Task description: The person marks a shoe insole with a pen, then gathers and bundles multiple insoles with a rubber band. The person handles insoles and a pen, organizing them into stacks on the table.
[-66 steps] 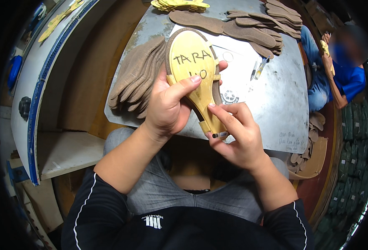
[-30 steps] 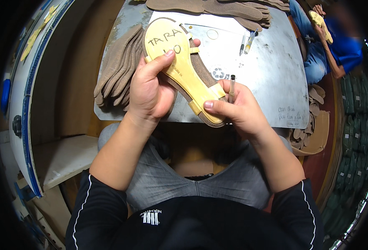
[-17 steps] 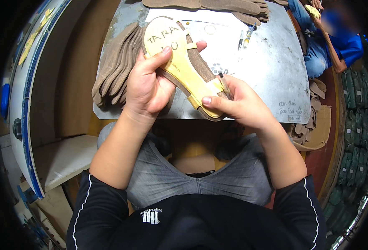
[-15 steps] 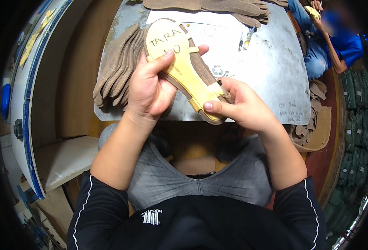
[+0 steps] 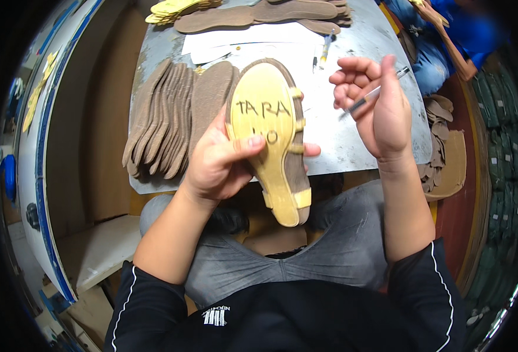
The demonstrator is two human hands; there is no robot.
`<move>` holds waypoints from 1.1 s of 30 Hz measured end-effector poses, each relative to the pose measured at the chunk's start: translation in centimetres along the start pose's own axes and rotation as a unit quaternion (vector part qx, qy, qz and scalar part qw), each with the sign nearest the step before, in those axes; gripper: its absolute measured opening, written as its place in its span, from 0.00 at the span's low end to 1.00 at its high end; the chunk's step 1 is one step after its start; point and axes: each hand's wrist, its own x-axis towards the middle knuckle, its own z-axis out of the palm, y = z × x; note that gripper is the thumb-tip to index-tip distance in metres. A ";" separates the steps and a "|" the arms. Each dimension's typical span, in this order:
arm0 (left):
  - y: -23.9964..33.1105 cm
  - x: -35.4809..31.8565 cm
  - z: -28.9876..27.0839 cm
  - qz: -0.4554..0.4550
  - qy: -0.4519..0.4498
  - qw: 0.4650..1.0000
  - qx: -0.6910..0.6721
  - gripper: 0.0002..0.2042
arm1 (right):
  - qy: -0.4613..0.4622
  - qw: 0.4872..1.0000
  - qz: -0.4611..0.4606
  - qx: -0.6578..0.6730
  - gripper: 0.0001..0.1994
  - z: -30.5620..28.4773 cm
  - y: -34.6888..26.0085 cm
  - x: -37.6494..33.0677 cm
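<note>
A yellow sole template point(image 5: 262, 100) with dark handwriting lies over a brown insole point(image 5: 296, 170), its yellow tabs folded around the insole's edges. My left hand point(image 5: 215, 164) grips the pair from the left, thumb on the template and fingers behind, above the table's near edge. The toe end points away from me and the narrow heel end toward me. To the right, my right hand point(image 5: 385, 120) is raised palm-up over the table, apart from the template. A pen point(image 5: 369, 100) rests in it between thumb and fingers, its tip toward the left.
Brown insoles point(image 5: 159, 123) stand stacked left on the metal table point(image 5: 411, 141). More insoles point(image 5: 212, 22), yellow pieces point(image 5: 179, 8), white paper point(image 5: 229, 40) and pens point(image 5: 325, 50) lie farther back. Right are a cardboard box point(image 5: 455, 164) of insoles and a person in blue point(image 5: 473, 29).
My right hand has let go of the heel end and moved up and right with the pen. My left hand has turned the template and insole more upright and nearer me.
</note>
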 end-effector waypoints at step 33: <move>-1.0 0.1 -0.6 -0.041 -0.013 0.997 0.066 0.35 | -0.156 0.909 -0.214 -0.320 0.08 0.7 -2.2 -2.9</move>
